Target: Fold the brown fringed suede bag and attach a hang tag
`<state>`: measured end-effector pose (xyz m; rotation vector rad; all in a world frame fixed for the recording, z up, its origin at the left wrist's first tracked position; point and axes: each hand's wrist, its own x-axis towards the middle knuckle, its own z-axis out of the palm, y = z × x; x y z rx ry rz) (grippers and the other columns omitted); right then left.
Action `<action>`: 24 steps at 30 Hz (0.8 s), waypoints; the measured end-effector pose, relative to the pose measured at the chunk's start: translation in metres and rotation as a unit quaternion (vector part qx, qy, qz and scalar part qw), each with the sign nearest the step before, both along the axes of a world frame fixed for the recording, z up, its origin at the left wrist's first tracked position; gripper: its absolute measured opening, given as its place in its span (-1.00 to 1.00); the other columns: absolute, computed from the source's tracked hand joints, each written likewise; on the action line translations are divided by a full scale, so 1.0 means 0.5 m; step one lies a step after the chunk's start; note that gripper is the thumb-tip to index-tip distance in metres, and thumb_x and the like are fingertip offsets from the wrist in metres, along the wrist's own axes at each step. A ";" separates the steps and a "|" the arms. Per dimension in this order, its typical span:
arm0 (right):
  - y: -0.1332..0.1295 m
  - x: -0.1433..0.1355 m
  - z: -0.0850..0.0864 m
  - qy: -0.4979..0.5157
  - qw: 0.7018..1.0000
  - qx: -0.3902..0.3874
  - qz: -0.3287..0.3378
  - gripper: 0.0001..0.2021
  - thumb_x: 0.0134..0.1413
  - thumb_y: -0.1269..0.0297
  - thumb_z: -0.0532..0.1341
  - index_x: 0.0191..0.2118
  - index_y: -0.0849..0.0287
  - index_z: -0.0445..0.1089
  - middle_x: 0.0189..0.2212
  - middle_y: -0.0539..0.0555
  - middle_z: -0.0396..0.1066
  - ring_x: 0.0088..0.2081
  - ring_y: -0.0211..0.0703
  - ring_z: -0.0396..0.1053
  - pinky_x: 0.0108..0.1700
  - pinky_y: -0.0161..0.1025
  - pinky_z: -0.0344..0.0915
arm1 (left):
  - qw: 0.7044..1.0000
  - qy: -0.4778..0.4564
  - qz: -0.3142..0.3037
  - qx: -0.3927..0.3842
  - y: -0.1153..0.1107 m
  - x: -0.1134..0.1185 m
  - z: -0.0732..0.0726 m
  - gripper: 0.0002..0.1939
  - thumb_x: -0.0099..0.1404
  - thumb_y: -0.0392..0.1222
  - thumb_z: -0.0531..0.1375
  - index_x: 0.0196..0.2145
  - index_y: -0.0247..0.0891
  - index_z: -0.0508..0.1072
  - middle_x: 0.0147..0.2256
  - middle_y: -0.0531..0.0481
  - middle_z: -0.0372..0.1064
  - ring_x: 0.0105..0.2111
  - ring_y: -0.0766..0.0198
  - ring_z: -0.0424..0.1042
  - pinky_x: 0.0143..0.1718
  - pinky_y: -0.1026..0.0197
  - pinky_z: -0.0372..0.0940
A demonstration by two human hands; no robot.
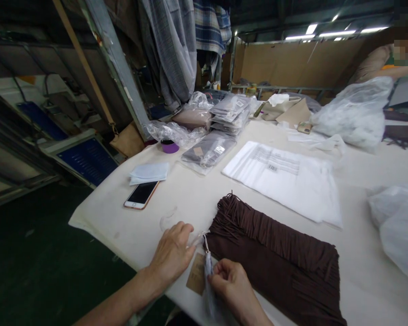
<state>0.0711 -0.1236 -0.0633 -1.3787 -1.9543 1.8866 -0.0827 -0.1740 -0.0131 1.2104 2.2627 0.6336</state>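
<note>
A dark brown fringed cloth, folded like a scarf, lies at the front of the table. White string is looped at its left corner, beside a brown card tag. From the string hangs a slim, pale bundle of strands, like a tassel. My right hand is closed, thumb and fingers pinching this bundle at the cloth's near edge. Left of the cloth's corner, my left hand has bent fingers, with thumb and forefinger apart near the string.
A phone lies under a pale blue folded sheet at the left. Behind are bagged grey items, a purple roll and a white printed bag. Clear plastic lies right; another person stands at the far right.
</note>
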 end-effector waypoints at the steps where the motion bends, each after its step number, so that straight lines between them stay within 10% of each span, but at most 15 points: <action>1: -0.002 -0.003 -0.001 0.032 0.998 -0.046 -0.019 -0.88 -0.28 0.31 0.12 -0.62 0.12 0.12 -0.73 -0.13 0.06 -0.65 -0.37 -0.01 -0.57 -0.34 -0.14 | 1.000 0.027 -0.012 0.006 -0.007 0.009 0.007 -0.82 0.06 -0.19 0.03 -0.36 -0.23 0.33 -0.35 -0.05 0.29 -0.28 0.13 0.26 -0.25 0.16 0.08; 7: -0.045 -0.012 -0.004 0.185 0.973 -0.139 -0.005 -0.74 -0.11 0.04 0.08 -0.42 0.15 0.18 -0.68 -0.18 0.03 -0.66 -0.39 -0.09 -0.59 -0.36 -0.12 | 0.985 -0.138 -0.040 -0.095 -0.021 0.051 -0.012 -0.75 0.11 -0.04 0.06 -0.56 -0.26 0.31 -0.60 0.06 0.23 -0.52 0.25 0.26 -0.52 0.26 0.02; 11: -0.056 0.018 -0.005 0.056 0.995 0.083 -0.006 -0.76 -0.01 0.12 0.01 -0.30 0.18 0.21 -0.62 -0.07 0.21 -0.57 -0.25 0.16 -0.48 -0.30 0.03 | 0.979 -0.172 -0.026 -0.103 -0.019 0.044 -0.033 -0.91 0.04 -0.24 0.06 -0.47 -0.29 0.32 -0.60 0.10 0.24 -0.56 0.29 0.26 -0.57 0.29 0.00; 18: -0.050 0.021 -0.002 -0.096 0.972 0.203 0.065 -0.72 0.03 0.12 0.04 -0.18 0.20 0.18 -0.52 0.07 0.42 -0.44 -0.05 0.41 -0.40 -0.25 0.12 | 0.979 0.048 -0.073 -0.185 -0.025 0.051 0.002 -0.79 0.16 -0.29 0.06 -0.21 -0.26 0.35 -0.35 -0.10 0.42 -0.28 0.06 0.41 -0.31 0.18 0.14; 24: -0.059 0.004 -0.014 -0.082 0.978 0.187 0.039 -0.83 0.01 0.23 0.09 -0.27 0.19 0.24 -0.55 0.05 0.44 -0.45 -0.10 0.42 -0.42 -0.27 0.19 | 0.985 0.000 -0.026 -0.169 -0.015 0.045 -0.021 -0.94 0.11 -0.31 0.10 -0.41 -0.27 0.35 -0.44 -0.03 0.39 -0.36 0.16 0.40 -0.39 0.25 0.13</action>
